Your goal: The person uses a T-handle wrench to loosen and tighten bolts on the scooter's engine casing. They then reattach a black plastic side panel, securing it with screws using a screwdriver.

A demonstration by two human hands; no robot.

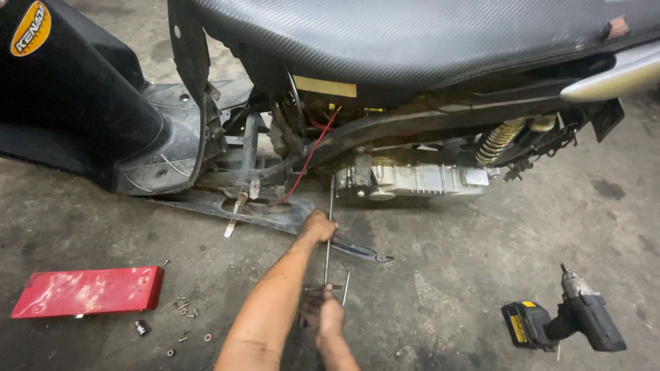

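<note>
Hands: left hand (318, 227) closed around long T-handle rod (328, 233), right hand (328, 315) gripping its crossbar; off-axis turning could slip socket off engine (412, 180) bolt.

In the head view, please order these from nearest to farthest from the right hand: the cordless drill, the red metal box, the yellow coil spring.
1. Cordless black-and-yellow drill, on the floor to the right of the right hand.
2. Flat red metal box, on the floor far left.
3. Yellow coil spring, up on the scooter.
</note>
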